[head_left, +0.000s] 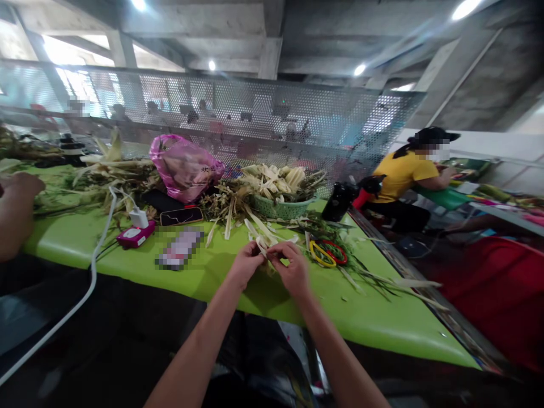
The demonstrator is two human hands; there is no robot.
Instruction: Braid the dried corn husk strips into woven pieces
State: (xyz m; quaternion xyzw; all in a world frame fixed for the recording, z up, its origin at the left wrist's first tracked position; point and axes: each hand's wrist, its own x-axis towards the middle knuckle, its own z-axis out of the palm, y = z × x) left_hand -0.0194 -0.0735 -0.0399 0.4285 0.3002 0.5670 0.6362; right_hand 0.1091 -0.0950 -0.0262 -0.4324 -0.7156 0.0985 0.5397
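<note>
Over the green tabletop [212,272], my left hand [245,266] and my right hand [294,269] meet, fingertips pinched together around a pale plant strip [262,245]. The fingers partly cover the strip. Beyond them lie more loose pale strips [272,231]. To the right of my right hand, scissors with yellow and red handles [325,263] rest among green stems [361,271]. A green basket [283,209] heaped with cut pale plant pieces [276,180] stands farther back.
Left of my hands are a phone [181,249], a dark phone [182,216] and a pink power block [136,234] with a white cable. A pink plastic bag [182,170] and a black bottle [338,202] stand behind. Another person's hand [19,198] is at far left; a person in yellow [403,175] sits right.
</note>
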